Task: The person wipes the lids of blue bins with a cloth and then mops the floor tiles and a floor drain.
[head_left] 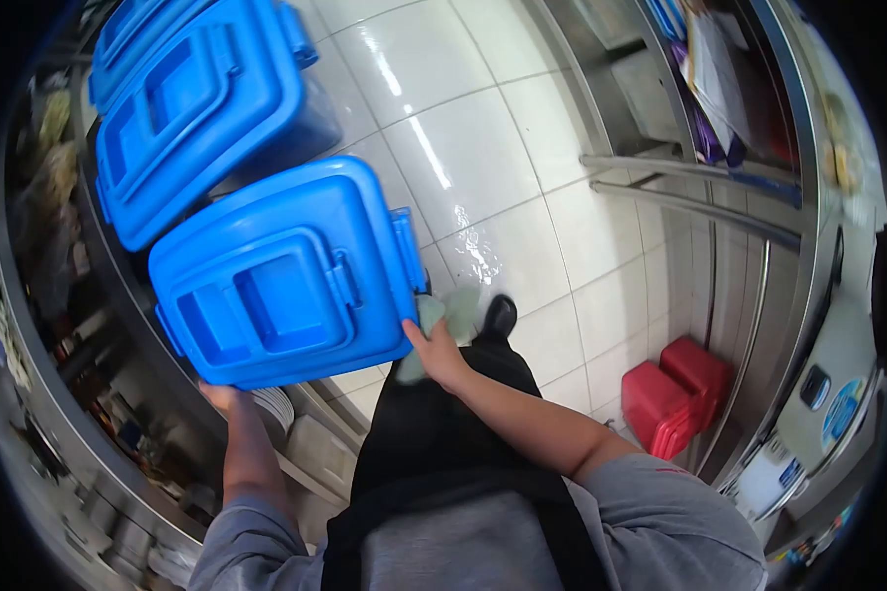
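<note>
A storage bin with a blue lid [197,266] is tilted in front of me, held between my two hands. The lid has a smaller hinged flap with two recessed panels. My left hand [221,396] grips the bin's near left edge, with its fingers mostly hidden beneath. On the right side, my right hand [440,357] is closed at the edge, thumb resting against the lid. Pale green material [430,313] shows around my right fingers and beyond the bin's edge. Another blue-lidded bin [266,108] with a translucent body stands just behind.
Metal shelves [99,394] filled with goods run along the left. To the right is a steel rack [700,202] with a rail. Red containers [660,394] sit on the white tiled floor [483,148] near the rack. Stacked white plates [274,406] are low beside my left arm.
</note>
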`<action>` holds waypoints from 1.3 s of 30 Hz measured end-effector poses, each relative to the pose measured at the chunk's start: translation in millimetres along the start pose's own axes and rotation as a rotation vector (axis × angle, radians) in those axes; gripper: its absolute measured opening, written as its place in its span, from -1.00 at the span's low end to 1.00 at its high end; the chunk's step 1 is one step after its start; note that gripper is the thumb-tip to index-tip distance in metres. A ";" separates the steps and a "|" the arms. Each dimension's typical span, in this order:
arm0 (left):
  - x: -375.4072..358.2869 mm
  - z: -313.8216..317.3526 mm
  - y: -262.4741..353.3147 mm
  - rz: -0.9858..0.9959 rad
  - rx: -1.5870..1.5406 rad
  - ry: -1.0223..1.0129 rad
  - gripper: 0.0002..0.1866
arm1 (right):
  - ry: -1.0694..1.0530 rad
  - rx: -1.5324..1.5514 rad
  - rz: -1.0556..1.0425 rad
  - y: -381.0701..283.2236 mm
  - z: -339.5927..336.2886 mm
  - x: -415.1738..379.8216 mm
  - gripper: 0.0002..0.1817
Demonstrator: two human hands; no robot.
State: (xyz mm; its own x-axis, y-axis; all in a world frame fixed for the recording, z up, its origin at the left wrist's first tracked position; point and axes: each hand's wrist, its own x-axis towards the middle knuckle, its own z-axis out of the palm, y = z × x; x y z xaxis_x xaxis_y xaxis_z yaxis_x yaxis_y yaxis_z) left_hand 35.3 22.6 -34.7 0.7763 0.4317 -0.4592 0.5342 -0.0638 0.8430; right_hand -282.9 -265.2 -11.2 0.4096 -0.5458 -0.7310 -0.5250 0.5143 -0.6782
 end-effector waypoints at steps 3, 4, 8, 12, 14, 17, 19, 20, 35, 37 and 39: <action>-37.0 16.0 22.0 -0.104 -0.056 -0.184 -0.37 | 0.020 0.277 0.015 -34.3 -7.2 25.8 -0.33; -34.9 14.2 22.1 -0.115 -0.062 -0.259 -0.34 | -0.099 0.271 -0.038 -44.8 -15.8 30.5 -0.35; -41.8 5.8 26.7 -0.220 -0.008 -0.352 -0.30 | -0.212 0.340 -0.112 -25.5 -27.5 44.3 -0.31; -78.9 -5.6 15.3 -0.181 0.052 -0.385 -0.25 | -0.151 0.421 -0.093 -28.9 -75.8 51.9 -0.32; -111.5 -0.2 8.6 -0.157 0.038 -0.435 -0.25 | -0.120 0.489 -0.147 -25.5 -105.7 62.6 -0.32; -190.3 30.3 6.0 -0.166 0.020 -0.483 -0.27 | 0.159 0.299 -0.169 -18.0 -166.5 63.9 -0.33; -224.7 49.7 3.6 -0.146 0.020 -0.606 -0.30 | 0.184 0.303 -0.094 0.3 -208.1 59.8 -0.31; -248.1 59.2 3.1 -0.166 0.038 -0.660 -0.29 | 0.219 0.295 -0.071 10.2 -234.0 42.3 -0.31; -644.8 0.6 -260.5 -0.861 0.496 -1.225 -0.22 | 1.476 0.229 -0.206 219.0 -573.3 -280.1 -0.59; -670.3 -24.6 -317.6 -0.931 0.857 -1.321 -0.19 | 1.423 -0.249 -0.280 226.5 -547.2 -298.0 -0.62; -736.1 -33.0 -312.8 -0.923 1.296 -1.713 -0.23 | 1.352 -0.508 -0.253 217.4 -519.6 -300.2 -0.57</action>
State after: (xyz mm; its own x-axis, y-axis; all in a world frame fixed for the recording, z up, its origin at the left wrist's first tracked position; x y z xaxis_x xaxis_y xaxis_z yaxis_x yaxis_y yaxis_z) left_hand -714.3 -245.6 48.9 -0.6019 -0.1541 -0.7836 0.0993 -0.9880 0.1180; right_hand -907.6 -333.3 100.2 -0.3173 -0.9221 0.2215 -0.8649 0.1856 -0.4664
